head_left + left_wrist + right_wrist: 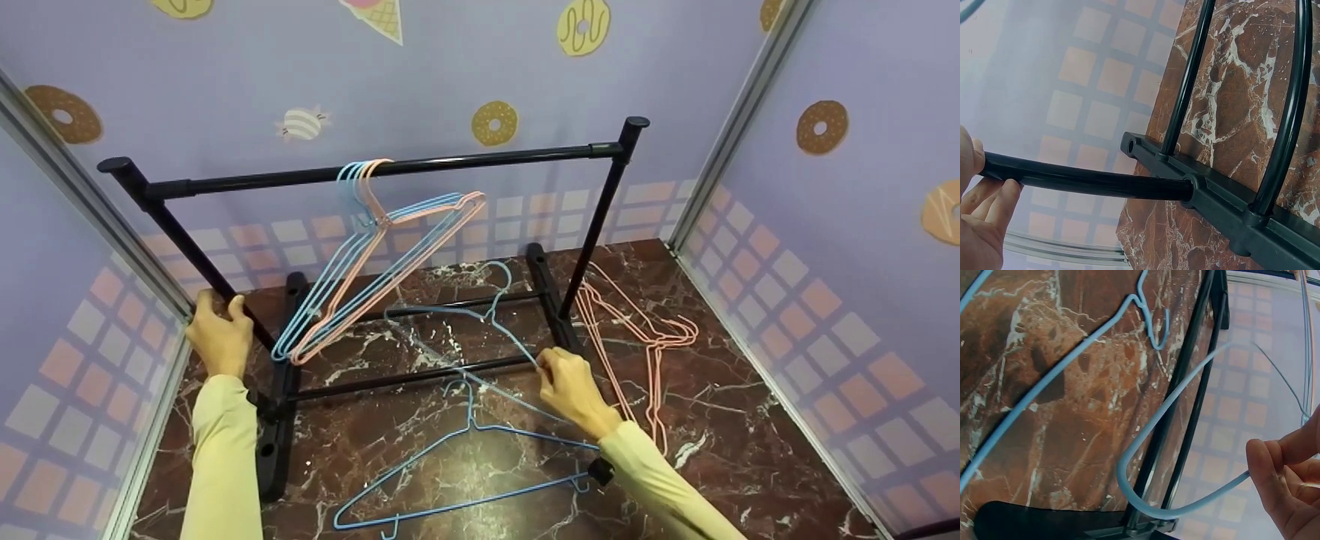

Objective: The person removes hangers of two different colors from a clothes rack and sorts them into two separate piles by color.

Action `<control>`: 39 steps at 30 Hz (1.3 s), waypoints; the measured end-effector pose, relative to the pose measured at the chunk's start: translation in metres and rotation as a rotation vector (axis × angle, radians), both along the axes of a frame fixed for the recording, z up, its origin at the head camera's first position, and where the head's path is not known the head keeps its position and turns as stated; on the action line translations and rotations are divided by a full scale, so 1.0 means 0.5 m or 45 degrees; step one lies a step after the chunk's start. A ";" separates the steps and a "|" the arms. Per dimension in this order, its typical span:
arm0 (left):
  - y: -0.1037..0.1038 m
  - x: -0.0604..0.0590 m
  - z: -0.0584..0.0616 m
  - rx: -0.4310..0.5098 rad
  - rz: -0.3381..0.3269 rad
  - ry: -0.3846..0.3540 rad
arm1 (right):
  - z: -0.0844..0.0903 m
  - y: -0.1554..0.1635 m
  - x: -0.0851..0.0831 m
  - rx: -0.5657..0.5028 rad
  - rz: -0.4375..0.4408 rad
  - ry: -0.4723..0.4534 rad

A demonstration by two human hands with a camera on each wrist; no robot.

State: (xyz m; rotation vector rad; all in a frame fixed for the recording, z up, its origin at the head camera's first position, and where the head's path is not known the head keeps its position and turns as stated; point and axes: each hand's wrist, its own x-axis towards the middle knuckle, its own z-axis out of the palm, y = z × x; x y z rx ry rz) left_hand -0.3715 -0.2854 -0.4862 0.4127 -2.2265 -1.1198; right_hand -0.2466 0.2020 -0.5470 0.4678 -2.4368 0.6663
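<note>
My left hand (220, 334) grips the left post (184, 240) of a black garment rack; in the left wrist view its thumb and fingers close round that tube (1089, 181). On the right, my right hand (571, 386) pinches a blue hanger (1154, 512) near one shoulder end. The hook of this hanger points up and away, over the rack's lower bars. From the top rail (487, 159) hang several blue and pink hangers (375, 202), bunched left of the middle. Another blue hanger (471, 409) lies on the floor in front of the rack.
Several pink hangers (656, 341) lie in a heap on the marble-patterned floor, beyond the rack's right foot (551, 292). The left foot (271, 454) reaches toward me. Patterned purple walls (420, 90) enclose the back and both sides.
</note>
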 end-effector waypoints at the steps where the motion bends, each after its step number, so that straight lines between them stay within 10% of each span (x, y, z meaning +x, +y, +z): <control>1: -0.001 0.001 0.000 0.000 0.001 -0.003 | -0.004 -0.001 0.001 0.015 0.009 0.007; 29: -0.010 0.004 0.006 0.006 -0.073 -0.074 | -0.101 0.004 0.086 0.198 0.273 -0.395; 39: -0.008 0.002 0.001 -0.023 -0.050 -0.006 | -0.131 0.001 0.098 0.224 0.272 -0.378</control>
